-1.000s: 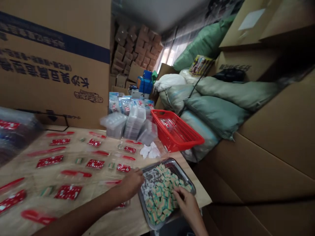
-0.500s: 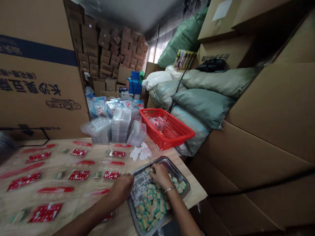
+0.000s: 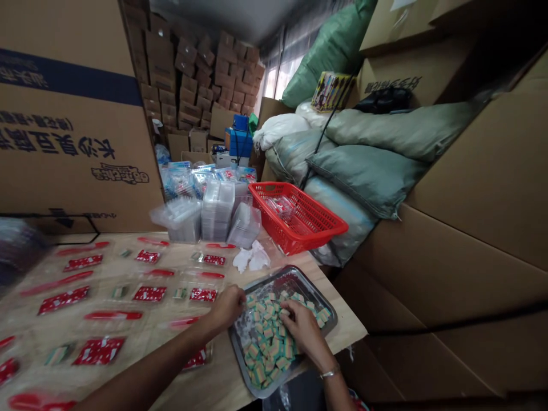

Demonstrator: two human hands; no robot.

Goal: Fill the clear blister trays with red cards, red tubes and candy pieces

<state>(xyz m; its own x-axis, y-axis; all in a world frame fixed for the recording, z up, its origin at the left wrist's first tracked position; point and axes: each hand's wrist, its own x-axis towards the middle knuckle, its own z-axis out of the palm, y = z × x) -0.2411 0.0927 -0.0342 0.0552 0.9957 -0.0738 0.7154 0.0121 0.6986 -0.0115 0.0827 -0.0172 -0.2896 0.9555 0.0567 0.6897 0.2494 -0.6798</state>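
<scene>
A dark metal tray (image 3: 238, 349) holds a spread of small striped blocks (image 3: 270, 349), green and pale orange, with whitish powder on its bottom. My left hand (image 3: 229, 308) is closed at the tray's left rim, its fingertips partly hidden. Over the middle of the heap, my right hand (image 3: 303, 326) has thumb and fingers pinched together among the blocks; what sits between the fingertips is mostly hidden. Left of the tray lie clear plastic blister shells, holding red plastic knives (image 3: 113, 315), red dotted packets (image 3: 99, 350) and striped blocks (image 3: 59, 354).
A red plastic basket (image 3: 317, 238) with packed blisters stands behind the tray. Stacks of clear shells (image 3: 217, 212) and crumpled white paper (image 3: 252, 257) are beside it. A large carton (image 3: 64, 142) bounds the left, cartons (image 3: 466, 251) the right. Filled sacks (image 3: 368, 171) are piled behind.
My right hand has moved from the tray's far side toward me and rightward over the blocks. My left hand stays at the left rim. The view has shifted slightly.
</scene>
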